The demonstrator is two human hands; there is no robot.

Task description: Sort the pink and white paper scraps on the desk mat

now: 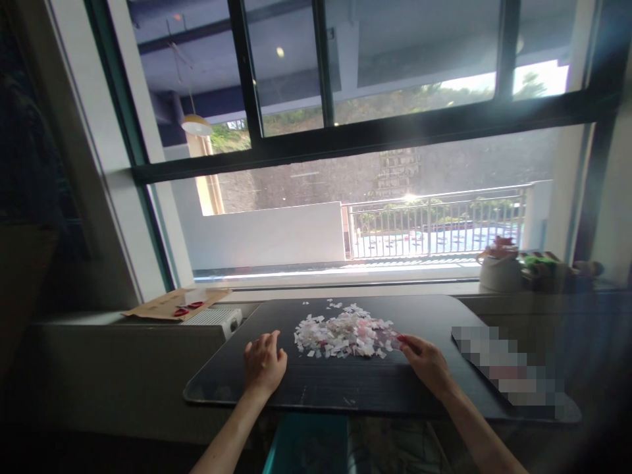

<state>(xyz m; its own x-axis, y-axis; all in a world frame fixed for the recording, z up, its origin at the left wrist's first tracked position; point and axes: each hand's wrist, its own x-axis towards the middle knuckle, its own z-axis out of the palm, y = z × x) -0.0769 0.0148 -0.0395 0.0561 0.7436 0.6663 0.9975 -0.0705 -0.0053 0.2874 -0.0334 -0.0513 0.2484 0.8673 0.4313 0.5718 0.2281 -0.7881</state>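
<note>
I have the heap of paper scraps (340, 334) on the dark table (340, 385). At the heap's right edge is my right hand (425, 361), fingertips together; I can't tell whether they pinch a scrap. Left of the heap, my left hand (265, 362) is slack, thumb apart from the fingers. Farther left and behind the heap, red-handled scissors (182, 312) lie on brown paper (151, 305).

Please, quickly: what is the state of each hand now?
Left hand: loosely open, nothing visibly held.
Right hand: fingers at the edge of the paper scraps; whether gripping any, cannot tell.
</note>
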